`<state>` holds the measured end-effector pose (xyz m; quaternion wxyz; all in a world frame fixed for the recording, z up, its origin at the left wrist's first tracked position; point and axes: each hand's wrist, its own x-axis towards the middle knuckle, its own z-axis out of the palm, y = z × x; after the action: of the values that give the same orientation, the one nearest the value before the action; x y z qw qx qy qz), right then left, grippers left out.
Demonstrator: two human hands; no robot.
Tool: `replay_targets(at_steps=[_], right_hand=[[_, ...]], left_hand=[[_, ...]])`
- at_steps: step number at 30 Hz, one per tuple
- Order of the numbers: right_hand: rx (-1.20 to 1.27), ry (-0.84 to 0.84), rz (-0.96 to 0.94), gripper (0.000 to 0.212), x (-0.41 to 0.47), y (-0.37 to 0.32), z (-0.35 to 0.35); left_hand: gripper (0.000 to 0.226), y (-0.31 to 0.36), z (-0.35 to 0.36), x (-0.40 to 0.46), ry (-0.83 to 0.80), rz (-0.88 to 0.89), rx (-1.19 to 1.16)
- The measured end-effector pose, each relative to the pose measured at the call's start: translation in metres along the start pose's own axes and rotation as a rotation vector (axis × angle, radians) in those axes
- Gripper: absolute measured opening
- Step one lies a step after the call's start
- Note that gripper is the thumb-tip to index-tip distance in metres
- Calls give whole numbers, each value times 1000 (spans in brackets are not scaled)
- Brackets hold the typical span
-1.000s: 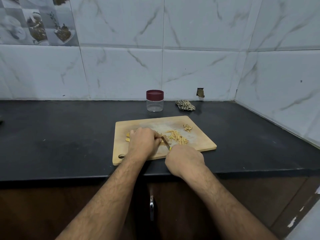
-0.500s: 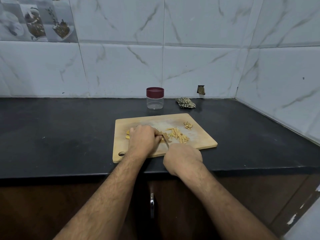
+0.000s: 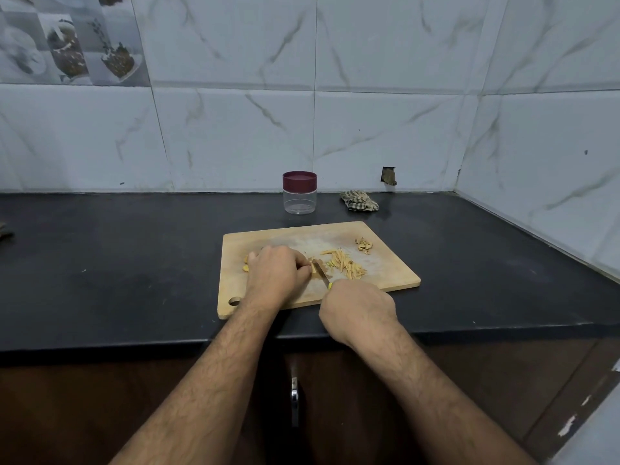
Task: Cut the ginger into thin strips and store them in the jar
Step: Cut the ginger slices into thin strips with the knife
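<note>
A wooden cutting board (image 3: 385, 276) lies on a black counter (image 3: 134, 263), its near edge close to the counter's front edge and its round hanging hole at the near left corner; everything else is placed here against that board. The left hand (image 3: 276, 276) rests on the board's left half, knuckles up and fingers curled down over a piece of ginger (image 3: 314, 268), of which only a pale sliver shows at the fingertips; a few more ginger chunks (image 3: 246, 264) peek out on the board just left of that hand. The right hand (image 3: 357, 305) sits at the board's near edge, fist closed round the handle of a knife (image 3: 321, 271), a bit of yellow handle showing above the knuckles; the blade angles away and to the left across the board, its tip just beside the left fingertips; whether the edge touches the ginger cannot be told. Right of the blade, near the middle of the board, lies a loose heap of thin ginger strips (image 3: 344, 266); a smaller pile of scraps (image 3: 364, 245), possibly peel, sits near the board's far right corner. Behind the board, well apart from it, stands a clear jar (image 3: 299, 200) with a dark red lid (image 3: 299, 180) on; the jar looks empty. Right of the jar, also behind the board, lies a crumpled checked cloth (image 3: 359, 201) close to the tiled wall (image 3: 235, 135).
</note>
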<state>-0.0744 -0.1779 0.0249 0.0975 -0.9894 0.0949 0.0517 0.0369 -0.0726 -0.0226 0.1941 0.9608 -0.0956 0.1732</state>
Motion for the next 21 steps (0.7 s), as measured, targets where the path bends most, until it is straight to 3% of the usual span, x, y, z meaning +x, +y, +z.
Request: replay_targets(at_steps=[21], right_hand=[[-56,-13,-2,23,-3,6,6]], left_hand=[[16,2,0,0,19,-34,-7]])
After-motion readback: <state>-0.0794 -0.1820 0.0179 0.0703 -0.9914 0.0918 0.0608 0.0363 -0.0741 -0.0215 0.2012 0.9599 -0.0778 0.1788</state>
